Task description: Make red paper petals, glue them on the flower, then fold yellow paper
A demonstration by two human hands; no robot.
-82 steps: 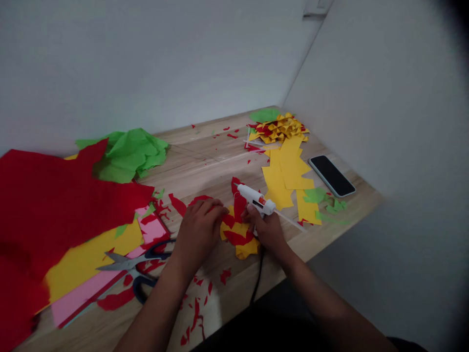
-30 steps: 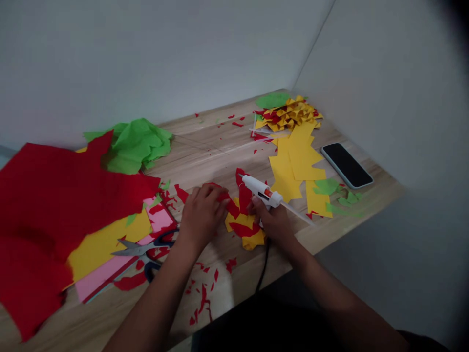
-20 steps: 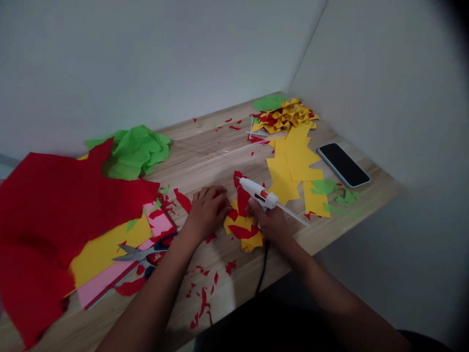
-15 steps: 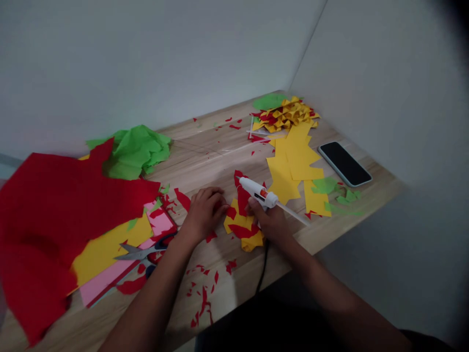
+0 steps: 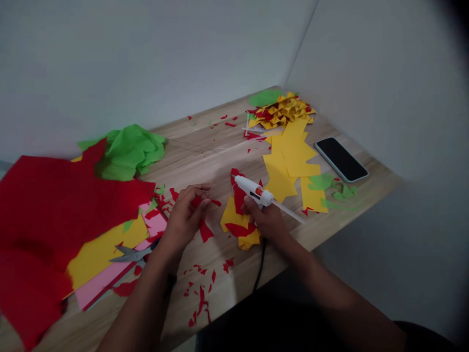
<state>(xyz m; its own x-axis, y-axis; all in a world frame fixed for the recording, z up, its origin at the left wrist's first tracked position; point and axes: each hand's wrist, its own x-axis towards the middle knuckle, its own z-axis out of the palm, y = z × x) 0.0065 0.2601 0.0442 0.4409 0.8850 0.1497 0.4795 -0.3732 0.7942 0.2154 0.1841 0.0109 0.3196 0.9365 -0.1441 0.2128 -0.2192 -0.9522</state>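
Note:
My right hand (image 5: 266, 217) is wrapped round the handle of a white glue gun (image 5: 252, 189), whose nozzle points up and to the left. A glue stick (image 5: 289, 211) sticks out of its back end. Under and beside the gun lies a yellow paper piece (image 5: 229, 215) with red paper pieces (image 5: 240, 230) on it. To the left, my left hand (image 5: 188, 208) pinches a small red paper piece (image 5: 214, 201) between thumb and fingers, just above the table. Another red piece (image 5: 205, 231) lies below that hand.
Large red paper (image 5: 73, 210), crumpled green paper (image 5: 128, 151) and scissors (image 5: 128, 254), partly behind my left forearm, are at left. Yellow sheets (image 5: 289, 156), folded yellow pieces (image 5: 286, 110) and a phone (image 5: 341, 159) are at right. A black cord (image 5: 261, 266) crosses the table's front edge.
My left hand has moved left, away from the yellow piece, and a small red piece now shows in its fingers. My right hand still holds the glue gun. The view has shifted slightly.

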